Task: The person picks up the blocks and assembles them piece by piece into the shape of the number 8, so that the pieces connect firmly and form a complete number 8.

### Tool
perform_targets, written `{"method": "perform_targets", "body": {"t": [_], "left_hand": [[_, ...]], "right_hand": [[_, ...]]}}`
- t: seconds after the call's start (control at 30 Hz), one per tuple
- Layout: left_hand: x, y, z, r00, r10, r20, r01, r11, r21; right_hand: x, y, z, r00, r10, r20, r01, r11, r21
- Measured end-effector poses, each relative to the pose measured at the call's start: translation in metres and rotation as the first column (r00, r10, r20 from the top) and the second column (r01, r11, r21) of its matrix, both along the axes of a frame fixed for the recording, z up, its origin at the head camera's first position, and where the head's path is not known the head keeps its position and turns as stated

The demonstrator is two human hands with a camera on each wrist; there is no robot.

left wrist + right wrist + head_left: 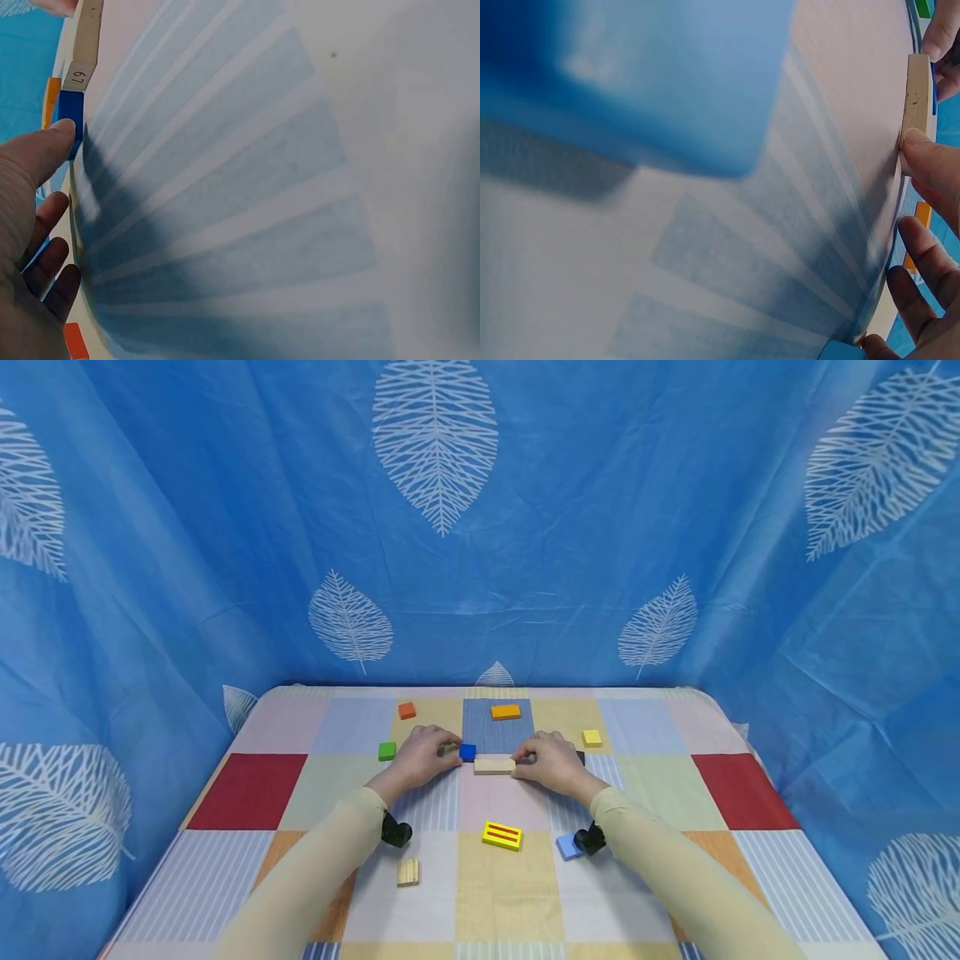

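Near the table's far middle, my left hand (426,756) pinches a small dark blue block (468,752) at its left end. The left wrist view shows the thumb on the blue block's (72,112) face, the other fingers loosely bent below. Against its right end, slightly nearer me, lies a long plain wooden block (493,767) with a small printed mark on one end. My right hand (551,762) grips that wooden block (916,97) at its right end, thumb on the near side. A dark block (581,757) shows partly behind the right hand.
Beyond the hands lie an orange block (506,712), a red-orange block (407,710), a green block (387,751) and a pale yellow block (592,738). Nearer are a yellow block with red stripes (502,836), a striped wooden block (408,872) and a light blue block (568,847) by the right wrist.
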State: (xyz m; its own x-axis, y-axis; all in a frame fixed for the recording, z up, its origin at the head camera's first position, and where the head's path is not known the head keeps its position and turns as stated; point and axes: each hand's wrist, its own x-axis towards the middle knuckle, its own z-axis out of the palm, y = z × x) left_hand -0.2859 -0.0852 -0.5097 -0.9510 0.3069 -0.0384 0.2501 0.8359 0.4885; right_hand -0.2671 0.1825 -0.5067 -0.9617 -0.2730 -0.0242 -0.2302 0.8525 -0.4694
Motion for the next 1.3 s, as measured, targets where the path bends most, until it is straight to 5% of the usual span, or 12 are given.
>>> {"method": "perform_targets", "body": {"t": [1.3], "left_hand": [[0.0017, -0.0011, 0.0012, 1.0, -0.019, 0.006, 0.019, 1.0, -0.002]], "right_hand": [[0.001, 0.0011, 0.002, 1.0, 0.007, 0.029, -0.006, 0.999, -0.033]]}}
